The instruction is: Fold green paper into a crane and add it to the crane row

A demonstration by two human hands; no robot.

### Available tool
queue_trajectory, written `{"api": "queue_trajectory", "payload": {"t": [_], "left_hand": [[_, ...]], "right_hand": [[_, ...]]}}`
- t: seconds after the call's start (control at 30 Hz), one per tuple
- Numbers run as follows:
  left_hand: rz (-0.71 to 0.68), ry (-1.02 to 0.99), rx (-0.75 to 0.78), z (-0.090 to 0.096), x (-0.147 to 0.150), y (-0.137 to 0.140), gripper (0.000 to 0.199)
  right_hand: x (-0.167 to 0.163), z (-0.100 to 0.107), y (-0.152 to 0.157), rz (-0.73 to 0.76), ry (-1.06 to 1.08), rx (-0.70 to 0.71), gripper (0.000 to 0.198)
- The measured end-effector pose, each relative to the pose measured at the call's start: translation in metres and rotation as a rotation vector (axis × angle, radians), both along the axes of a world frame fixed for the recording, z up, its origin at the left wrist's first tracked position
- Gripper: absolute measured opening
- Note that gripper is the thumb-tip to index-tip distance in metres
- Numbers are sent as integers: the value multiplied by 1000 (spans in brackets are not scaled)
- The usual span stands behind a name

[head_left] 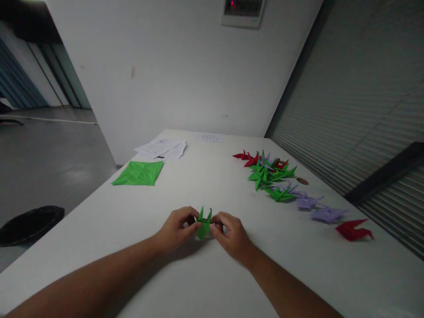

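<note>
A green paper crane (204, 226), partly folded, is held upright just above the white table (185, 282). Two narrow points stick up from it and a wider flap hangs below. My left hand (179, 227) pinches its left edge between thumb and fingers. On the opposite edge, my right hand (231, 233) grips it in the same way. The fingertips hide parts of both sides.
Finished paper cranes in green, red and purple (265, 174) cluster at the right, trailing to a red crane (353, 230). A green paper sheet (138, 173) and printed papers (161, 149) lie at left. A black-lined bin (31, 225) stands left of the table.
</note>
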State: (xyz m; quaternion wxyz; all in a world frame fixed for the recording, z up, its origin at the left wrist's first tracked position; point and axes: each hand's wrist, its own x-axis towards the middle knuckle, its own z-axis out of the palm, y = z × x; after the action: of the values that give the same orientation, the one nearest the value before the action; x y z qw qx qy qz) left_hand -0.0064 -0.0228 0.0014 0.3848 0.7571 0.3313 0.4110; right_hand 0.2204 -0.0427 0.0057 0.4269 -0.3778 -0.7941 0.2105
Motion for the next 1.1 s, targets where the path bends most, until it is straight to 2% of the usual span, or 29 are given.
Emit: {"api": "queue_trajectory", "payload": {"t": [0.33,0.63,1.1], "left_hand": [[-28,-63,-40,-2,-2,3,25],[-6,-89,43,-4,-3,6,20],[-43,-310,19,4,0,3,12]], "right_hand": [[2,2,4,-65,31,33,7],[1,3,2,-74,28,62,8],[2,8,-1,-51,26,146,11]]}}
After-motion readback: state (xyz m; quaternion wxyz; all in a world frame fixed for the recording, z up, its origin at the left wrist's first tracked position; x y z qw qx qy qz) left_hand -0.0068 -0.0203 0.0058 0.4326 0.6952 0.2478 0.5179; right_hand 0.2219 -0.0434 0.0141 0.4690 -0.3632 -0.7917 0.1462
